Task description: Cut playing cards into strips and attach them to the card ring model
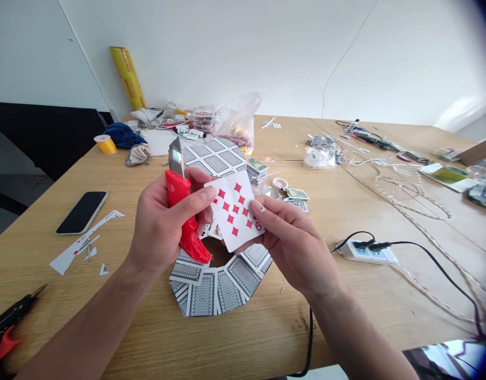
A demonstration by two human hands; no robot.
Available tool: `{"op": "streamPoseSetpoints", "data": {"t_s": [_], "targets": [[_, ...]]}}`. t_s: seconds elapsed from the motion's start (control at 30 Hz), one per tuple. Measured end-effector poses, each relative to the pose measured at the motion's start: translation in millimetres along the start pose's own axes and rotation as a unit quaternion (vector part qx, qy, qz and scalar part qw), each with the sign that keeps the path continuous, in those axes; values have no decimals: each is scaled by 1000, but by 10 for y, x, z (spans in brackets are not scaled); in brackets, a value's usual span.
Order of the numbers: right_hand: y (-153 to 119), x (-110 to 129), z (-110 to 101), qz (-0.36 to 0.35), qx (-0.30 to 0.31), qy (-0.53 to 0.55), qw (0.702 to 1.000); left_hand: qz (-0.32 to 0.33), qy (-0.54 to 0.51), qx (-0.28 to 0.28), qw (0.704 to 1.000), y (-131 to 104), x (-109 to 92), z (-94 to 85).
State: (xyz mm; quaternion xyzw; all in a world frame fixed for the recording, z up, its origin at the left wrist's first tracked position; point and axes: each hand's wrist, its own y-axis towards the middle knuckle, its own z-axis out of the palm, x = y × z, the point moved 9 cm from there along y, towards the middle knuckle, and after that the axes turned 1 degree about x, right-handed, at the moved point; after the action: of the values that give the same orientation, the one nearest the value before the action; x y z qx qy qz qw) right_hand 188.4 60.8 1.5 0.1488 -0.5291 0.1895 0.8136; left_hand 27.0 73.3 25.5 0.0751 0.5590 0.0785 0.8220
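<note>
My left hand (pixel 164 219) is wrapped round a red-handled utility knife (pixel 190 240), its metal tip pointing up. The thumb of that hand also presses on the upper left of a playing card (pixel 235 211) with red diamonds. My right hand (pixel 290 237) pinches the same card at its right edge. Below the hands, a ring of overlapping cards (pixel 227 287), patterned backs up, lies on the table round a dark round opening. Behind the hands is another flat piece covered with card backs (pixel 215 157). My hands hide part of both pieces.
A phone (pixel 82 212) and paper scraps (pixel 78 248) lie left, with a black tool (pixel 13 316) at the lower left. Card stacks (pixel 256 169) stand behind my right hand. A power strip (pixel 367 252) with black cables is at right. Bags and a yellow roll (pixel 128 76) are behind.
</note>
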Motion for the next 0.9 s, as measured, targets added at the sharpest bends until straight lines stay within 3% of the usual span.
{"op": "streamPoseSetpoints", "data": {"t_s": [0.2, 0.63, 0.7, 0.77, 0.83, 0.9], "targets": [[10, -31, 54, 9, 23, 24, 999, 6, 8, 8, 1000, 0, -9, -2], [-11, -52, 30, -15, 6, -45, 999, 6, -6, -1, 1000, -2, 36, -58], [-13, -17, -2, -22, -19, -53, 998, 19, 0, 13, 1000, 4, 12, -66], [-33, 97, -98, -65, -81, -93, 990, 34, 29, 67, 997, 9, -26, -33], [-100, 295, -191, -152, -158, -176, 960, 50, 97, 152, 982, -7, -58, 42], [-194, 468, -206, -236, -207, -264, 912, 58, 176, 191, 964, -16, -70, 44]]}}
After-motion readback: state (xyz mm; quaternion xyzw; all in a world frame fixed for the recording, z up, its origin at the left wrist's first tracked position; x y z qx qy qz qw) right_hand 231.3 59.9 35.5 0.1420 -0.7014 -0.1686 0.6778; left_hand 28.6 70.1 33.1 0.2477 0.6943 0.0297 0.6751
